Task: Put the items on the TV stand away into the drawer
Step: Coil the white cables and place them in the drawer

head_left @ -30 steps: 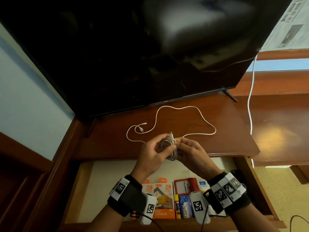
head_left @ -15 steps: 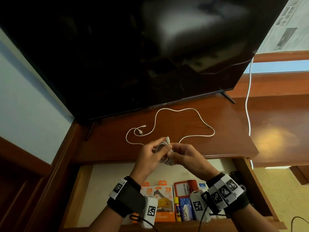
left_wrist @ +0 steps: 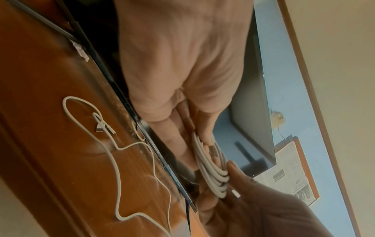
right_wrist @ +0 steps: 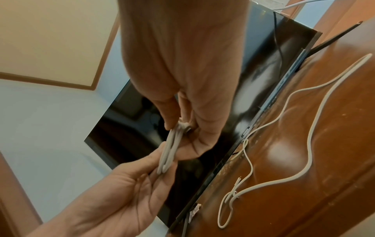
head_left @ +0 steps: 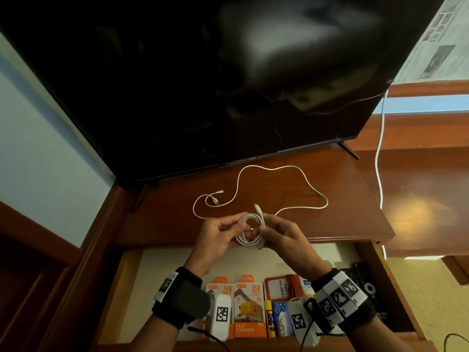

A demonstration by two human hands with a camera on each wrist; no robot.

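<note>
The drawer (head_left: 132, 295) is open at the near edge and already has boxes (head_left: 250, 309) in it. Just above it, the left hand (head_left: 218, 237) and right hand (head_left: 281, 233) pinch a coiled cable (head_left: 250, 231), fingers clamped on both sides so the loops stay together. It looks ready to drop in. Farther back, a loose cable (head_left: 299, 189) lies on the desk (head_left: 355, 214) near the TV (head_left: 228, 85).
</note>
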